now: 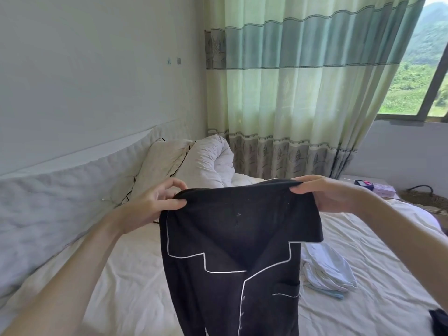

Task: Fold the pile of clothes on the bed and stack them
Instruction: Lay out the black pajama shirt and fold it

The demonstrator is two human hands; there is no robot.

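- Clearly early on: the black shirt (pixel 232 258) is not yet folded, held up over the bed (pixel 135 282).
- Left hand (pixel 155 202) pinches its left shoulder, thumb and fingers clamped on the cloth; right hand (pixel 324 192) grips the right shoulder likewise.
- Its long axis runs vertically, collar up, buttoned front toward the camera, hem out of frame below.
- A pale blue garment (pixel 327 270) lies rumpled on the right, seemingly unfolded; no stack is visible.
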